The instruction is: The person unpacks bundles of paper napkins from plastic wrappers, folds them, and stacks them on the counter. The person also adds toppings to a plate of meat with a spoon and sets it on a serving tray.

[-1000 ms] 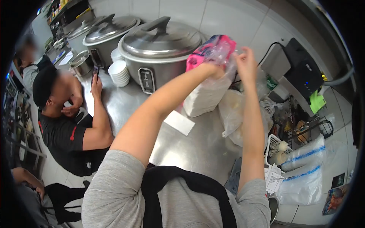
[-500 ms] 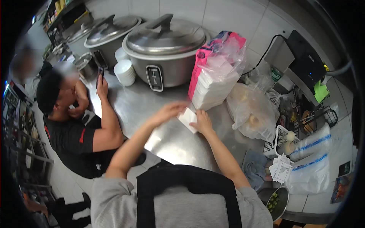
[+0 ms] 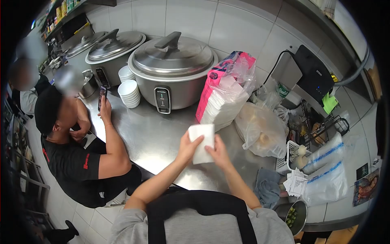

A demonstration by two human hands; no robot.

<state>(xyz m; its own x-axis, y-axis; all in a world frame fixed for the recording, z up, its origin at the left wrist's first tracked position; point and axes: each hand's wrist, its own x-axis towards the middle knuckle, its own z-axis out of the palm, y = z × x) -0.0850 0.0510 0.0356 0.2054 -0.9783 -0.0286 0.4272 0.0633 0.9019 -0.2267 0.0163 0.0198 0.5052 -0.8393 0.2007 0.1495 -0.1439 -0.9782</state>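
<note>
A folded white paper napkin [image 3: 204,137] is held up over the steel counter [image 3: 162,142]. My left hand [image 3: 187,146] grips its left edge, thumb lying across the front. On the opposite edge, my right hand [image 3: 219,152] pinches the lower right side with the thumb on top. Just beyond my hands stands a torn-open pink plastic pack [image 3: 212,87], with a tall stack of white napkins [image 3: 224,101] showing in its opening.
A large rice cooker [image 3: 178,77] stands behind, stacked white bowls [image 3: 129,94] beside it. To the right are a knotted plastic bag [image 3: 260,130], a white basket [image 3: 283,163] and a grey cloth [image 3: 267,185]. At left, a seated person [image 3: 77,158] holds a phone [image 3: 101,98].
My left hand has come from near the pack to the napkin's left edge. The napkin is now upright between both hands, nearer my body. The camera view has shifted slightly.
</note>
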